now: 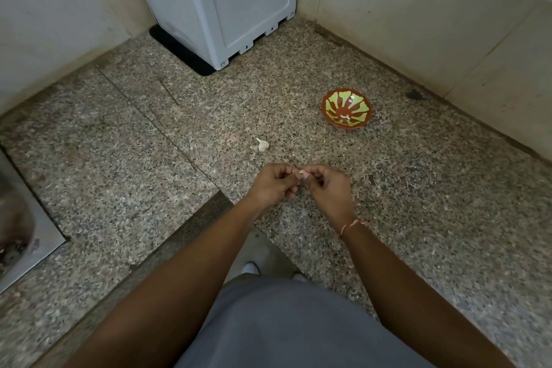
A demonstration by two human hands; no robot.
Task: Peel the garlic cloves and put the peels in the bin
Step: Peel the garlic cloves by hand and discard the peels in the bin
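A small pale garlic clove is held over the speckled granite counter between both hands. My left hand and my right hand have their fingers curled and pinch the clove from either side at the fingertips. A partial garlic bulb lies on the counter just beyond my hands. Farther right stands a red bowl with a green pattern, holding a small pale piece at its bottom. No bin shows in this view.
A grey plastic appliance on a black mat stands in the back corner. A steel sink is set into the counter at the left. Walls close off the back and right. The counter's inner corner edge lies just below my hands.
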